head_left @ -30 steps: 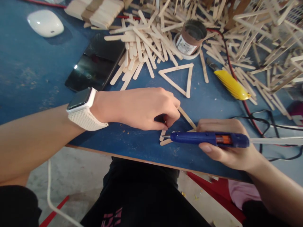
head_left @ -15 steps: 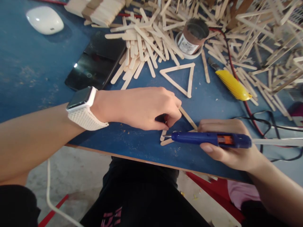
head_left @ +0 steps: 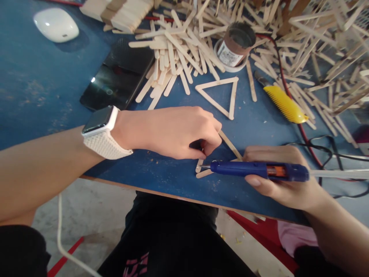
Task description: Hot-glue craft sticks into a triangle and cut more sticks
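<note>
My right hand (head_left: 276, 173) is wrapped round a blue hot glue gun (head_left: 239, 168) with a glue stick (head_left: 337, 174) poking out of its back end. The metal nozzle reaches the end of a craft stick (head_left: 199, 166) near the table's front edge. My left hand (head_left: 198, 132), with a watch (head_left: 99, 127) on the wrist, is closed, its fingertips pinching that stick from above. A second craft stick (head_left: 230, 145) slants from under the left hand towards the right one. Another craft stick (head_left: 204, 174) lies beneath the glue gun, partly hidden by it.
Behind my hands lies a craft-stick triangle (head_left: 216, 82). Farther back are a heap of craft sticks (head_left: 173, 50), a brown jar (head_left: 235, 44) on a lid, and a yellow-handled tool (head_left: 285, 104). A black phone (head_left: 115, 77) and white mouse (head_left: 56, 25) sit left; black cables (head_left: 328, 154) coil right.
Almost nothing differs. Both hands and the glue gun hold their places over the craft sticks; the whole view has shifted very slightly.
</note>
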The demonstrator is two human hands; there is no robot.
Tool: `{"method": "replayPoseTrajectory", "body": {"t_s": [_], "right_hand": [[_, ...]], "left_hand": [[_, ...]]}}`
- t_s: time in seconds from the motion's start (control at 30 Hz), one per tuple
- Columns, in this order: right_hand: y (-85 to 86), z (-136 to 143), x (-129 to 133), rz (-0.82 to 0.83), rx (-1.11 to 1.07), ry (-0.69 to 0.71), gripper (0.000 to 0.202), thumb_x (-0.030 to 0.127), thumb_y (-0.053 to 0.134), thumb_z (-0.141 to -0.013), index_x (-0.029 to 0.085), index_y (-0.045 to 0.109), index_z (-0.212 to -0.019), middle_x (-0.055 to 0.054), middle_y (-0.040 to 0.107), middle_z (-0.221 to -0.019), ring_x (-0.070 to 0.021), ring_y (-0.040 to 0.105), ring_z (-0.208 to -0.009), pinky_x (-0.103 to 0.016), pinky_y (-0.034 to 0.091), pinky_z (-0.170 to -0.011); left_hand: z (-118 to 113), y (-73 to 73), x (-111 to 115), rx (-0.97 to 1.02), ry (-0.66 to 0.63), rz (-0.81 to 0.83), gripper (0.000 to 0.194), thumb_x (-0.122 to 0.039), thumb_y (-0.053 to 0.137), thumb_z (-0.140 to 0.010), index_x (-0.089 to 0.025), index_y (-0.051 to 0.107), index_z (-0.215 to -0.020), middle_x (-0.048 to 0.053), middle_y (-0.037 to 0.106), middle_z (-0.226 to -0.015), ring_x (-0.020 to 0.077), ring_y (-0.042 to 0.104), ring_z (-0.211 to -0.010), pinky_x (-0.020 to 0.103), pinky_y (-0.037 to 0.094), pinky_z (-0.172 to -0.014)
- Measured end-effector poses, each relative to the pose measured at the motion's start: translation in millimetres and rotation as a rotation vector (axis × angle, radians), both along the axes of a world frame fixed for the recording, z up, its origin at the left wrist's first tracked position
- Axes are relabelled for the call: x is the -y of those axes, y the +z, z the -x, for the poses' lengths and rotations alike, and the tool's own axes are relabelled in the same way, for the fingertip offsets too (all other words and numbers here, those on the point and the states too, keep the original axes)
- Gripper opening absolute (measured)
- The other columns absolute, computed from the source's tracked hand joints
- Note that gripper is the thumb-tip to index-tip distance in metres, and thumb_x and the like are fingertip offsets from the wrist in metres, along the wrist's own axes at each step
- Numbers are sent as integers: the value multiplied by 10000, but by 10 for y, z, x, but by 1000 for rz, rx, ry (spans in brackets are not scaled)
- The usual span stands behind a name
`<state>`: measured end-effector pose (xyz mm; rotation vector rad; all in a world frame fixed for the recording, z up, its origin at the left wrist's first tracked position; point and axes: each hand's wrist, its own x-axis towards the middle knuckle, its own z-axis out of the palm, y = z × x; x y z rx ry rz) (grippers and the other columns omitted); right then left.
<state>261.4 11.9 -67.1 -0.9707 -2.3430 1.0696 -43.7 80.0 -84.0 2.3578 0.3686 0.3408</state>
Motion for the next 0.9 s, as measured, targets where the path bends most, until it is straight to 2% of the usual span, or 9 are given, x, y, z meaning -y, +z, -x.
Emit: {"method": "replayPoseTrajectory", "body": {"t_s": [0.3, 0.47, 0.9], "right_hand": [[9, 7, -3, -16, 5, 5, 485, 506, 749, -1192, 259, 629, -791, 68, 564, -660, -90, 507, -527, -239, 396, -488], [18, -1, -3, -44, 10, 18, 470, 533, 722, -1207, 271, 620, -831, 75, 576, -680, -88, 545, -535, -222, 421, -502], [16, -13, -3, -44, 4, 30, 475, 529, 777, -1186, 266, 601, -833, 90, 572, -684, -63, 553, -530, -189, 422, -519]], "left_hand": [[-5, 21, 0, -21, -8, -3, 232, -28, 823, -1009, -233, 872, -911, 28, 838, -1039, 218, 757, -972, 324, 573, -921], [-2, 13, -2, -32, -2, -4, 233, -38, 820, -1011, -242, 871, -910, 27, 851, -1057, 222, 769, -976, 329, 576, -920], [-2, -6, 0, -18, -2, -16, 224, -52, 830, -1025, -241, 878, -914, 20, 851, -1049, 216, 776, -978, 341, 562, -903]]}}
